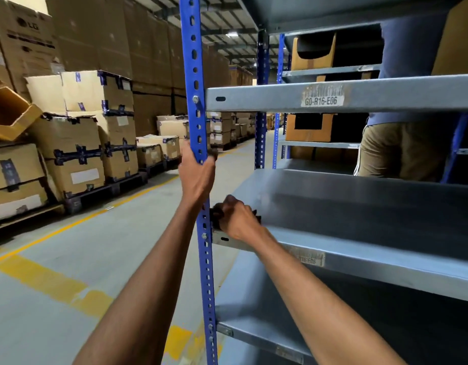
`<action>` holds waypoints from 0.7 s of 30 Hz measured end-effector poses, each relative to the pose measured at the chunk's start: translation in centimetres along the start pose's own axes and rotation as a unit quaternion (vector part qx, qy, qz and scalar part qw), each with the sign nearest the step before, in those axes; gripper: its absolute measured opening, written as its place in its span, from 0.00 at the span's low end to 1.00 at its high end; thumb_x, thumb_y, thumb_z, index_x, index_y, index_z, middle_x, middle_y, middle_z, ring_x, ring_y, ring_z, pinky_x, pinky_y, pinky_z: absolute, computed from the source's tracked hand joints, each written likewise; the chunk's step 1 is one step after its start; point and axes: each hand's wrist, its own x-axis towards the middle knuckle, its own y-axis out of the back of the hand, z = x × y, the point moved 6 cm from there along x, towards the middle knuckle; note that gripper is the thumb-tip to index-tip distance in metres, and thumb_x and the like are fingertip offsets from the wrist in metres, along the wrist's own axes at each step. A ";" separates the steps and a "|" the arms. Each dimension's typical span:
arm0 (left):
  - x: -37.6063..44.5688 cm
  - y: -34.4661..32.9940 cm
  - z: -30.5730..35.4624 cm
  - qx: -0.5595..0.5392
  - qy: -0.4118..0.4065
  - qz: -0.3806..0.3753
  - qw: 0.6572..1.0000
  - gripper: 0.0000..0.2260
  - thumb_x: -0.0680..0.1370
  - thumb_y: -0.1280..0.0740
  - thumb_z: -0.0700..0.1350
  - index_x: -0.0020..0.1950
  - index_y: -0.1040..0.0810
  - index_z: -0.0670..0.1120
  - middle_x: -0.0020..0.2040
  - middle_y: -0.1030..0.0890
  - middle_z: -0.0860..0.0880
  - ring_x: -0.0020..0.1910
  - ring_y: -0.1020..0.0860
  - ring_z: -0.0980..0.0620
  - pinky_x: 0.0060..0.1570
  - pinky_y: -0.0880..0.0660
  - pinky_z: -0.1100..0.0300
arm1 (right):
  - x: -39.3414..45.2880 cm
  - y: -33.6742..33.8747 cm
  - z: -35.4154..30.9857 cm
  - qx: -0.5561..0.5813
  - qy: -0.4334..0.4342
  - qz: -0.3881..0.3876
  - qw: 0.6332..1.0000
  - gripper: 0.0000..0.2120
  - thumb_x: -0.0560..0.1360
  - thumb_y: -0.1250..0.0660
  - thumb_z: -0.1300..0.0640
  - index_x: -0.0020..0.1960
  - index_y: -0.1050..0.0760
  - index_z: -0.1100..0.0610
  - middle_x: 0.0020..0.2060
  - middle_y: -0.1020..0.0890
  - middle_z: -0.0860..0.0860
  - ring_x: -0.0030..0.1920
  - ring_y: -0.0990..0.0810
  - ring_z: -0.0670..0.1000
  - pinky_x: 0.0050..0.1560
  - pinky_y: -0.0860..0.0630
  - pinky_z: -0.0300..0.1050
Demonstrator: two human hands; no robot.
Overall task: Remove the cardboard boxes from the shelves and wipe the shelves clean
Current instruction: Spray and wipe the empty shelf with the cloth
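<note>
Left hand [197, 177] is gripping the blue perforated upright [198, 143], fingers wrapped round it — likely bracing. Just right of that upright, right hand [236, 218] is clutching a dark crumpled cloth [217, 216] against the bare grey metal shelf [359, 206] corner — wiping. Cardboard boxes [310, 127] are sitting on racks well behind the upright.

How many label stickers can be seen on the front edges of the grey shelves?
3. One label, G0-R16-E06, on the upper shelf edge; one worn label on the shelf edge beside the right hand; one blurred label on the lowest edge. Others may lie outside the frame.
</note>
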 end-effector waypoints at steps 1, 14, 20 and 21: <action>-1.3 0.0 -0.9 0.010 -0.006 -0.007 1.000 0.11 0.76 0.35 0.44 0.54 0.34 0.45 0.34 0.30 0.51 0.30 0.31 0.52 0.33 0.25 0.50 | -0.3 -0.3 -0.5 -0.001 0.010 -0.006 1.000 0.07 0.78 0.41 0.54 0.47 0.25 0.52 0.47 0.29 0.51 0.50 0.22 0.64 0.45 0.27 0.50; -2.4 -0.4 -3.4 -0.003 -0.091 0.017 0.996 0.12 0.74 0.36 0.35 0.54 0.35 0.45 0.33 0.28 0.60 0.29 0.31 0.54 0.29 0.29 0.60 | -1.6 -0.2 0.2 -0.053 0.003 0.018 0.998 0.15 0.76 0.41 0.56 0.59 0.22 0.49 0.57 0.23 0.53 0.53 0.21 0.64 0.54 0.23 0.54; -2.9 -0.3 -3.0 -0.006 -0.084 0.022 0.996 0.12 0.73 0.38 0.35 0.55 0.35 0.43 0.34 0.31 0.53 0.30 0.32 0.46 0.28 0.28 0.50 | -4.8 2.4 3.7 -0.087 -0.016 0.036 0.995 0.15 0.80 0.46 0.43 0.62 0.26 0.40 0.57 0.24 0.46 0.57 0.21 0.58 0.54 0.23 0.58; -2.9 -0.3 -2.9 -0.003 -0.080 0.021 0.997 0.12 0.73 0.38 0.35 0.54 0.35 0.43 0.34 0.31 0.51 0.30 0.32 0.44 0.28 0.28 0.48 | -4.3 2.5 3.4 -0.096 -0.034 0.033 0.994 0.15 0.81 0.45 0.46 0.63 0.24 0.42 0.59 0.25 0.50 0.56 0.21 0.61 0.54 0.23 0.58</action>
